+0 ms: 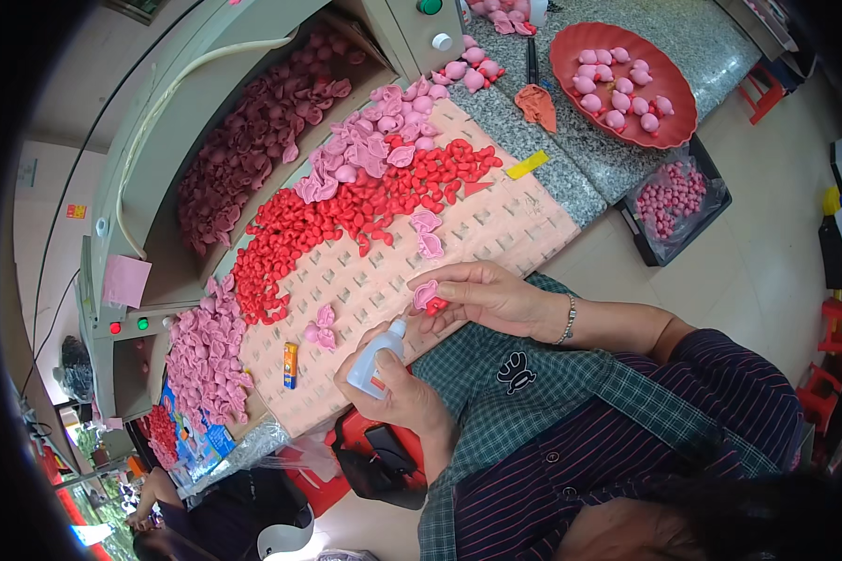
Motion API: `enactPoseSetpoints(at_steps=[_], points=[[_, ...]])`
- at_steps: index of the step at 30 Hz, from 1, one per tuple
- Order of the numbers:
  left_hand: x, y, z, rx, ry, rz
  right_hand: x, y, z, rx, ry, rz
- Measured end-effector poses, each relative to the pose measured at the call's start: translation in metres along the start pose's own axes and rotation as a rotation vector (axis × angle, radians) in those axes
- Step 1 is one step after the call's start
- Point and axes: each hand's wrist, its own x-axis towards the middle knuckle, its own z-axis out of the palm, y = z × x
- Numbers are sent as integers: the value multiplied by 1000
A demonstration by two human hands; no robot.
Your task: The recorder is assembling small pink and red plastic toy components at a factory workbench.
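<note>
My left hand is wrapped round a small whitish squeeze bottle. The nozzle points up toward my right hand, which pinches a pink hollow rubbery piece with a red bean-shaped piece at its lower edge. A small gap seems to lie between nozzle and pink piece; contact is hard to tell. Beyond my right hand, two pink pieces lie on the light pink patterned mat. Another pink pair rests to the left of the bottle, near a yellow-and-blue stick-like tube.
Red pieces heap along the mat's far side. Pink pieces pile behind and at left, beside a grey machine. A red scalloped dish stands back right; a black crate sits below. Another person is at lower left.
</note>
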Motion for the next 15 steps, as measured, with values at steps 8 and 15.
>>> enactPoseSetpoints(at_steps=[8,15], points=[[-1,3,1,16,0,8,-1,-2,2,22,24,2],[-3,4,1,53,-12,5,0,-2,1,7,20,-24]])
